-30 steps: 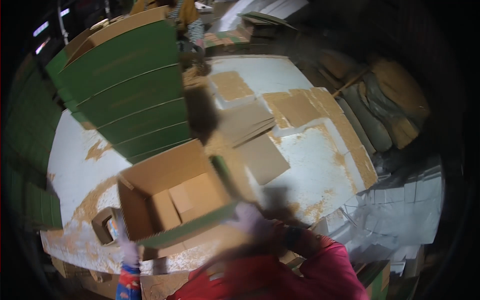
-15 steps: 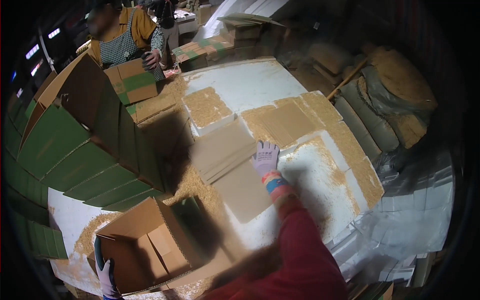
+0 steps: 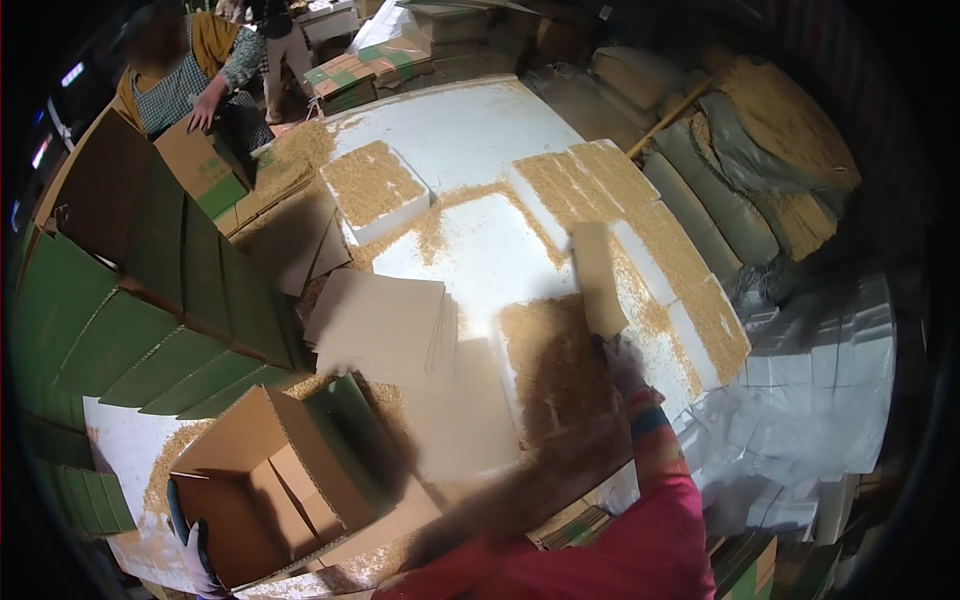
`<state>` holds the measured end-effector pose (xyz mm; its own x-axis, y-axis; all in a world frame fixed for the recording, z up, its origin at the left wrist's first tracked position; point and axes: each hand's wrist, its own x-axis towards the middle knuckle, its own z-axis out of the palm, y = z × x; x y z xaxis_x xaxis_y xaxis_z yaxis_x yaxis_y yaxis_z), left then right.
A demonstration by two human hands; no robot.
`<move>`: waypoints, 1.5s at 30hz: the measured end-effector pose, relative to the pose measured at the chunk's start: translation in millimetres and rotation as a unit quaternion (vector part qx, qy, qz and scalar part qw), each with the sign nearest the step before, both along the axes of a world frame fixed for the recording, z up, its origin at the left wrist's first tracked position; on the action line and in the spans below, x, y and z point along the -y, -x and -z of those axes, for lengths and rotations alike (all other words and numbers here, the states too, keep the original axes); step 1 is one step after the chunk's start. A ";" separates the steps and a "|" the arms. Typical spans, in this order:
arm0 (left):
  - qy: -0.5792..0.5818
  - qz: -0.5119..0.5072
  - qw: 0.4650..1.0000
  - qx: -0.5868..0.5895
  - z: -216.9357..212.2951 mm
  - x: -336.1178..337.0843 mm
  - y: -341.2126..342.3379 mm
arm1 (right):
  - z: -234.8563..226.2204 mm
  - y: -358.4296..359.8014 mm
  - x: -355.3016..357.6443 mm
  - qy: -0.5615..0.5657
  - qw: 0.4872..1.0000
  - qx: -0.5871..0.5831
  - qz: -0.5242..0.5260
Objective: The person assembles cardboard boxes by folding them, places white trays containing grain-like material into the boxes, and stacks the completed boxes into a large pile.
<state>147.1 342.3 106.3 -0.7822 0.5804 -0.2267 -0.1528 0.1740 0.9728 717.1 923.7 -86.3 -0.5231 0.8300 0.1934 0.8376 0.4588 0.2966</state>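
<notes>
At the lower left, my gloved left hand point(image 3: 200, 562) grips the left wall of an open brown cardboard box point(image 3: 285, 490). Folded flaps show on the inside of this box. My gloved right hand point(image 3: 626, 364) is closed on the near end of a cardboard sheet point(image 3: 598, 280), which appears narrow and tilted. Just left of that hand lies a block topped with sawdust-like material point(image 3: 550, 365), partly in shadow. Between both hands rests a stack of flat cardboard sheets point(image 3: 380, 320), with another flat sheet point(image 3: 465, 410) beside it.
Tall green cartons point(image 3: 170, 320) stand on the left. Sawdust-topped white blocks point(image 3: 375, 190) sit on the white table point(image 3: 450, 130), with more blocks point(image 3: 640, 215) along its right edge. Far left, a person in a checked apron handles a green-and-brown carton point(image 3: 205, 165). Sacks point(image 3: 780, 170) lie beyond the table.
My right hand has moved right and nearer, and now holds a cardboard sheet. A sawdust-topped block has come nearer, baring white table behind it. The person's carton has turned. My left hand still grips the box.
</notes>
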 end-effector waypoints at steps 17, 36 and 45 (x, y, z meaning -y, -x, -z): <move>0.028 0.063 0.979 -0.191 -31.2 -44.2 -26.8 | -296.4 155.3 57.8 0.611 0.507 -0.602 -0.088; -0.200 -0.037 0.977 -0.070 20.0 -66.2 -26.0 | -315.7 449.7 234.2 0.708 0.566 0.046 -0.420; -0.113 -0.065 0.986 -0.108 -2.9 -79.1 -47.9 | -235.9 453.5 254.9 0.556 0.721 0.042 -0.412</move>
<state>195.0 421.4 109.2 -0.8692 0.4884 0.0772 0.0555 -0.0587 0.9967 263.5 668.8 149.5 -0.8984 -0.1507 -0.4126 0.1462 0.7832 -0.6043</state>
